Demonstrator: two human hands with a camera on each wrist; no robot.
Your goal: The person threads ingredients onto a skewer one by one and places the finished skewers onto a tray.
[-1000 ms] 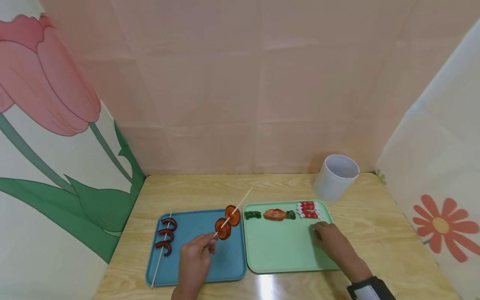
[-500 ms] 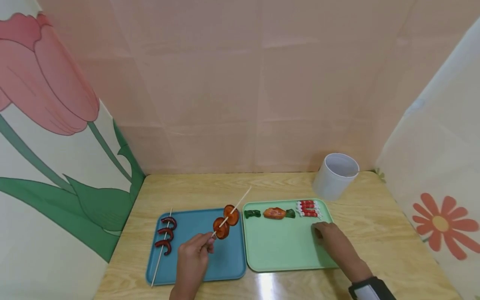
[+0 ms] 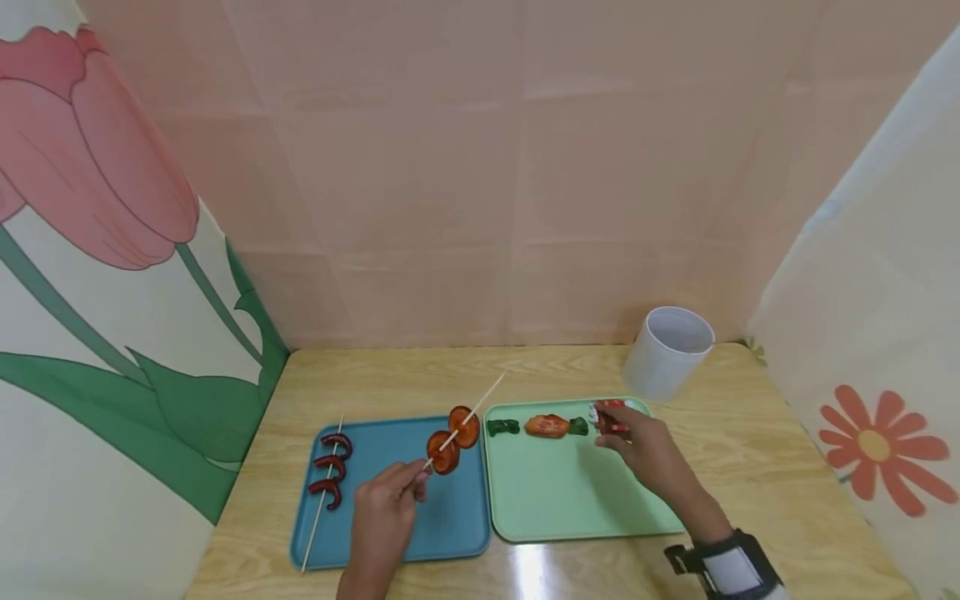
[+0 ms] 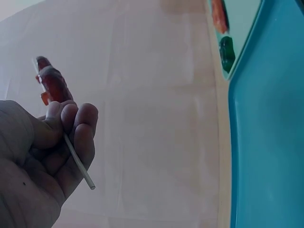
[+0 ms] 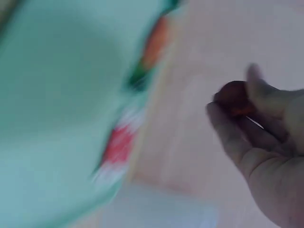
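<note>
In the head view my left hand [image 3: 382, 512] pinches the lower end of a thin wooden skewer [image 3: 492, 386] over the blue tray [image 3: 450, 537]. Threaded on that skewer are two round, glossy orange-brown slices [image 3: 443, 452]. My right hand [image 3: 651, 447] is over the back right part of the green tray [image 3: 540, 504]. Between its thumb and fingers it holds a dark reddish-brown rounded piece [image 5: 232, 96], seen in the right wrist view. The fingers partly cover the red-and-white pieces [image 3: 617, 404] on the green tray.
Along the green tray's back edge lie dark green pieces [image 3: 502, 427] and an orange-brown piece [image 3: 547, 426]. A second skewer with curled dark red pieces [image 3: 328, 467] lies at the blue tray's left. Behind the green tray stands a white cup [image 3: 667, 358].
My right hand has lifted and moved up and left from the right part of the green tray, and a rounded piece now shows in its fingers. The left hand stays nearly still.
</note>
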